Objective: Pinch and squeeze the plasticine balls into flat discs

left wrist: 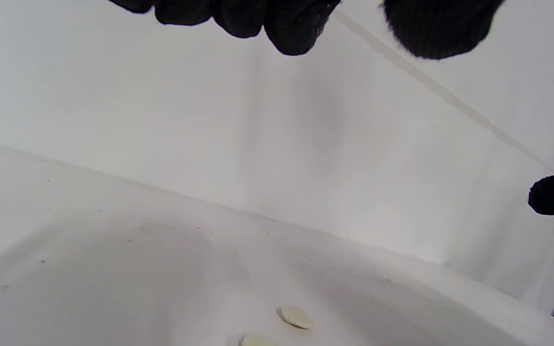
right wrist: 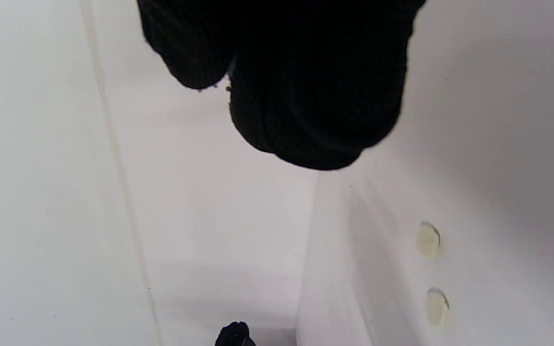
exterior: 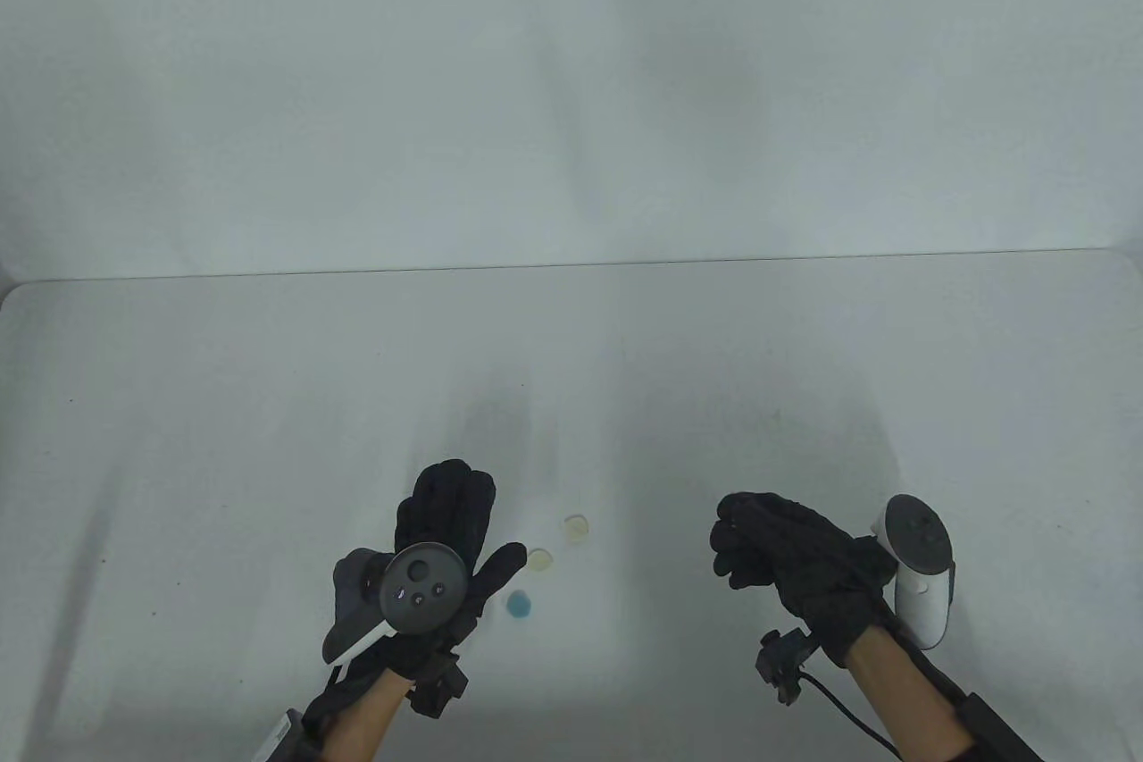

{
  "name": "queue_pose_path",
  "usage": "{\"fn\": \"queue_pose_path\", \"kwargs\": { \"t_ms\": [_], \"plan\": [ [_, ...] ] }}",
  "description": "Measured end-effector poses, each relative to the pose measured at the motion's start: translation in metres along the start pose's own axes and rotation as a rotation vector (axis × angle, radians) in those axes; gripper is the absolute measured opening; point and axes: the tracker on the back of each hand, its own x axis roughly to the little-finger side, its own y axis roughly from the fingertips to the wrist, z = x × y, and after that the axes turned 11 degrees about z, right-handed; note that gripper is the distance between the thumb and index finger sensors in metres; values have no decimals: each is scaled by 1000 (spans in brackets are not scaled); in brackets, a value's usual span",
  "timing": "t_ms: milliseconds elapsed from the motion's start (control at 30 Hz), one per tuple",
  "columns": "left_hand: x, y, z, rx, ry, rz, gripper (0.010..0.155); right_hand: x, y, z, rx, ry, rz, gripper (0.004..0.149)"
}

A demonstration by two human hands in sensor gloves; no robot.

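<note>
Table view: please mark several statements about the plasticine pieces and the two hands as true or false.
1. Three flattened pieces lie on the table: a blue disc and two pale discs. True.
2. The blue disc is the farthest from the person. False: it is the nearest; the pale ones lie beyond it.
3. The left hand presses on the blue disc. False: the disc lies apart, beside the thumb.
4. The right hand has its fingers curled together. True; what they hold, if anything, is hidden.
5. The discs lie stacked. False: they lie apart in a diagonal row.

A bare lab-like setup: plain white table [exterior: 268,405] against white wall [exterior: 571,83].
</note>
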Motion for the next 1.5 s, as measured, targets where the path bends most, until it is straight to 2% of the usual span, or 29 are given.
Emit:
{"fn": "queue_pose_path", "kwargs": {
  "t_ms": [167, 200, 233, 300, 367, 600, 767, 1233, 1333, 1500],
  "plan": [
    [0, 0, 1, -7, 1, -2, 80, 5, -1, 1, -8, -19, 15, 45],
    [0, 0, 1, -8, 2, -2, 80, 6, -2, 1, -51, -45, 16, 51],
    [0, 0, 1, -8, 3, -2, 80, 9, -4, 2, -123, -84, 19, 67],
    [0, 0, 1, -7, 2, -3, 80, 11, -4, 3, -157, -118, 18, 79],
    [0, 0, 1, -6, 2, -4, 80, 11, -4, 3, -153, -121, 22, 82],
    [1, 0, 1, -7, 1, 0, 80, 9, -5, 5, -136, -57, 27, 62],
    [0, 0, 1, -8, 1, -3, 80, 5, -3, 4, -80, -1, 20, 46],
    [0, 1, 2, -14, 13, -9, 80, -6, 1, 11, -43, 170, 42, 45],
    [-1, 1, 1, -12, 13, -15, 80, -10, 1, 13, 3, 257, 23, 46],
    [-1, 1, 2, -14, 14, -20, 80, -18, -4, 16, 38, 304, 8, 48]
  ]
}}
